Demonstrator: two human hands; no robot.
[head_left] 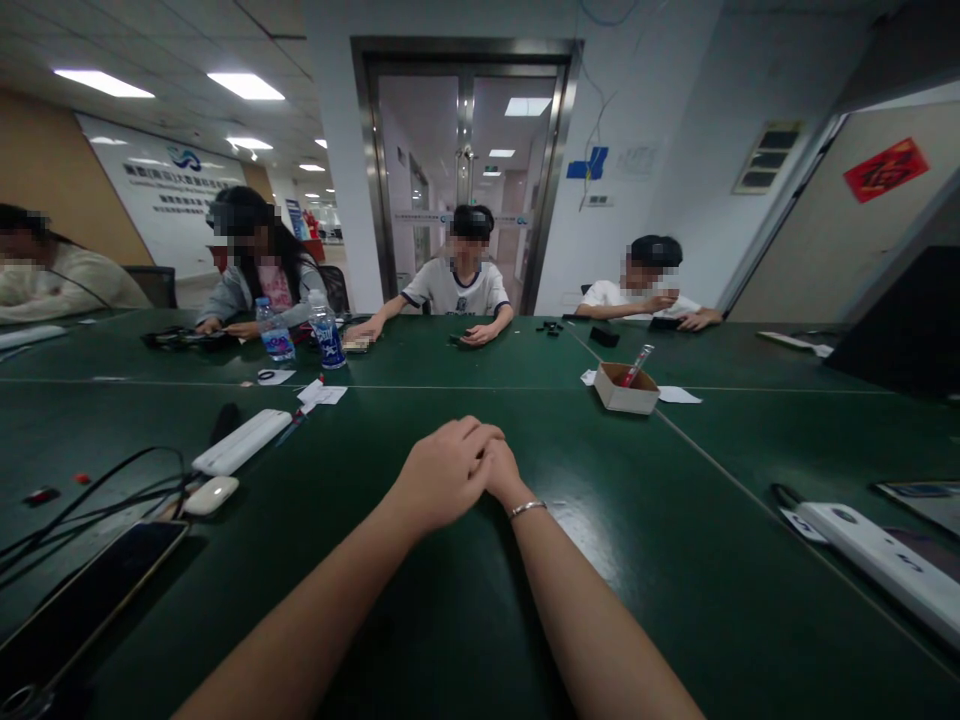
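My two hands meet above the green table [480, 620], in the middle of the head view. My left hand [444, 472] lies over my right hand [501, 468], its fingers wrapped round it. Most of the right hand's fingers are hidden behind the left, so their pose does not show. A silver bracelet [527, 509] circles my right wrist. No object is visible in either hand.
At left lie a phone [97, 590], a white earbud case [212, 495], a white power strip-like bar [241, 442] and black cables. Two bottles [327, 335] stand farther back. A small box [626, 392] sits ahead right; several people sit across the table.
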